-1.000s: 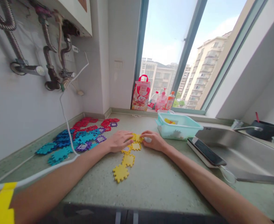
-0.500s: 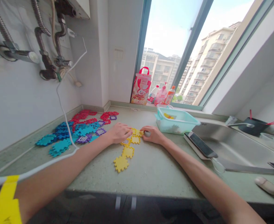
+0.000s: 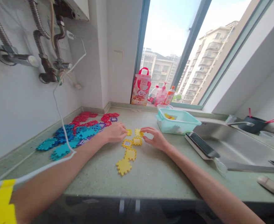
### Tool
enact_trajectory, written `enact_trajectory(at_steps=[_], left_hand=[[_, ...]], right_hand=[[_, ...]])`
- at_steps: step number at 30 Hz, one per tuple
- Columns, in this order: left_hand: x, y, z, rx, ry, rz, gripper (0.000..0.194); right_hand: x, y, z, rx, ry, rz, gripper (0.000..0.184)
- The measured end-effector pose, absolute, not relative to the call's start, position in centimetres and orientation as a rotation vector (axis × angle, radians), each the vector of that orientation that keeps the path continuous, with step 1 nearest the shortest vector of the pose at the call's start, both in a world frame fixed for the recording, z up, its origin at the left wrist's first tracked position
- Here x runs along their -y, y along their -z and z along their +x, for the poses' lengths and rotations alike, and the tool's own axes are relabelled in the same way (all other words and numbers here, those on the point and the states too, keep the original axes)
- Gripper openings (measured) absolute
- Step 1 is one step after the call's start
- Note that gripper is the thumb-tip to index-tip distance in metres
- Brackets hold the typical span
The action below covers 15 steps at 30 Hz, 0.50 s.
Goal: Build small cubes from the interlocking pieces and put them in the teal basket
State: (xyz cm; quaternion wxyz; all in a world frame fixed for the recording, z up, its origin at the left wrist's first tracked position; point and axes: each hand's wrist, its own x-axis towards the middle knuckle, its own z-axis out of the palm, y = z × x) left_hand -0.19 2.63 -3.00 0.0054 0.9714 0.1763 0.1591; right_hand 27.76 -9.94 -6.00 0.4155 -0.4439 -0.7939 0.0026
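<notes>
Yellow interlocking puzzle tiles (image 3: 127, 154) lie joined in a short chain in the middle of the green counter (image 3: 155, 174). My left hand (image 3: 115, 132) pinches a small yellow tile (image 3: 128, 132) at its fingertips. My right hand (image 3: 156, 138) pinches another yellow tile (image 3: 139, 133) just to the right of it. The two held tiles sit a little apart, above the far end of the chain.
Blue tiles (image 3: 64, 141), red tiles (image 3: 88, 119) and purple tiles lie piled at the left by the wall. A teal plastic bin (image 3: 177, 124) stands behind my right hand. A phone (image 3: 201, 144) rests by the steel sink (image 3: 239, 149). A white cable (image 3: 57, 105) hangs from the wall.
Both hands held tiles pressed together at the top of the chain; now they have drawn apart, each with one yellow tile. The view has shifted slightly.
</notes>
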Motion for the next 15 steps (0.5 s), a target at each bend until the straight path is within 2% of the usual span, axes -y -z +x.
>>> enact_trajectory(at_steps=[8,15], left_hand=[[-4.2,2.6,-1.0,-0.559,-0.403,3.012,0.03],[-3.7,0.9,-1.8,-0.551,-0.512,2.85,0.056]], right_hand=[[11.1,5.4,26.6,2.234,-0.164,-1.153,0.022],[11.3,5.0,26.6,2.254,-0.207,-1.21,0.022]])
